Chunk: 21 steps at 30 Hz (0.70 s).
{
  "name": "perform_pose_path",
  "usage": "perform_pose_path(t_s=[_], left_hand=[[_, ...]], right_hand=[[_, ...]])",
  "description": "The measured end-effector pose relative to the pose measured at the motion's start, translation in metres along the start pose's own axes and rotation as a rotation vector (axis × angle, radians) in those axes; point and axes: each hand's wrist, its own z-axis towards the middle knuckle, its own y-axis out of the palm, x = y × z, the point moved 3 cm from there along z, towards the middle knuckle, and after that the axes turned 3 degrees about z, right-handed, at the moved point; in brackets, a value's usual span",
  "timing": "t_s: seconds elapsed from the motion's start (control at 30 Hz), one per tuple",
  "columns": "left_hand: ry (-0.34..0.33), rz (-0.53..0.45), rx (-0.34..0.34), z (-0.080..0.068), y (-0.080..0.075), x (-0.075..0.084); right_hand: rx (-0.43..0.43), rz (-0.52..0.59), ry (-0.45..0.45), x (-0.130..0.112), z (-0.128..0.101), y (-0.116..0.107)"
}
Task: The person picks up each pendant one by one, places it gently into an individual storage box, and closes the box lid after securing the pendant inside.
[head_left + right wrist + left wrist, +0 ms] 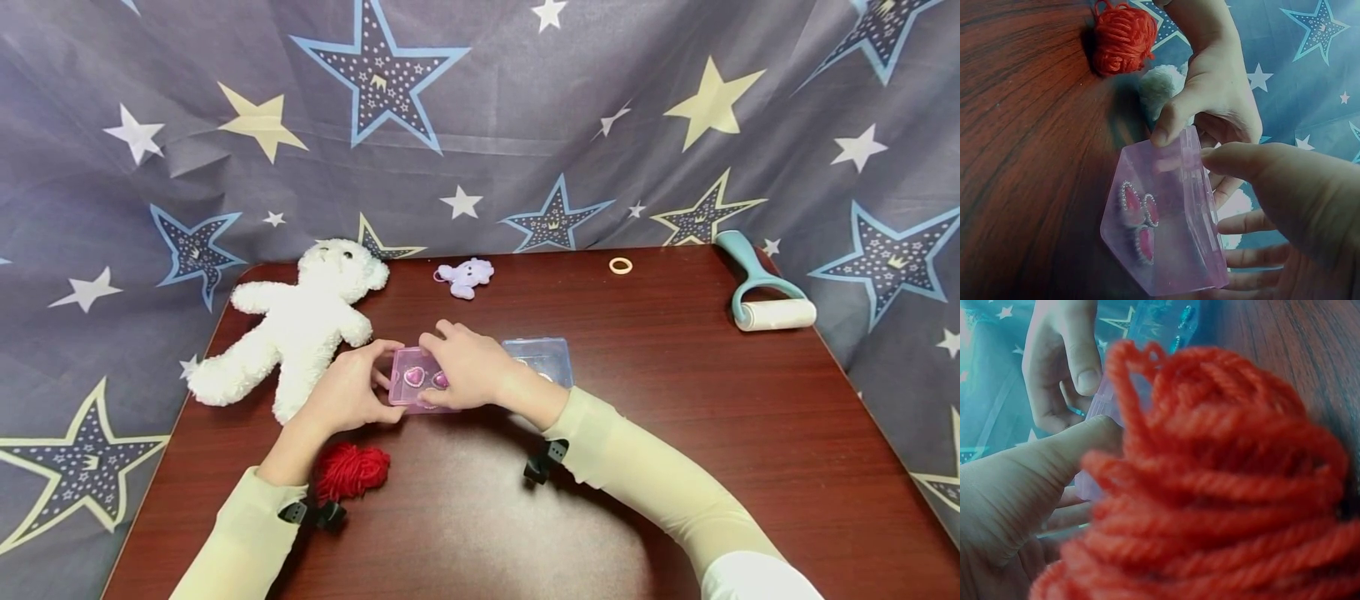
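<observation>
Left hand (347, 398): my thumb and fingers pinch the left end of the pink box (417, 381).
Right hand (465, 365): my fingers curl over the box's right end and clasp edge.
Pink box: on the table (712, 433), near its middle; heart gems (1138, 219) show inside.
Blue box (542, 360): just behind my right hand, partly hidden by it.
Yarn (349, 471): red, beside my left wrist; fills most of the left wrist view.
Bear (300, 325): white, left of the box.
Far edge: small purple bear (465, 276), ring (620, 266), lint roller (761, 292).
</observation>
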Motion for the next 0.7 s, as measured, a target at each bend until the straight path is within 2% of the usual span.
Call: perform_pose_path(t_s=[0.7], left_hand=[[-0.018,-0.002,-0.011,0.001,-0.0014,0.0018]], right_hand=[[-0.014,0.052,0.03,-0.0009,0.0025,-0.0018]])
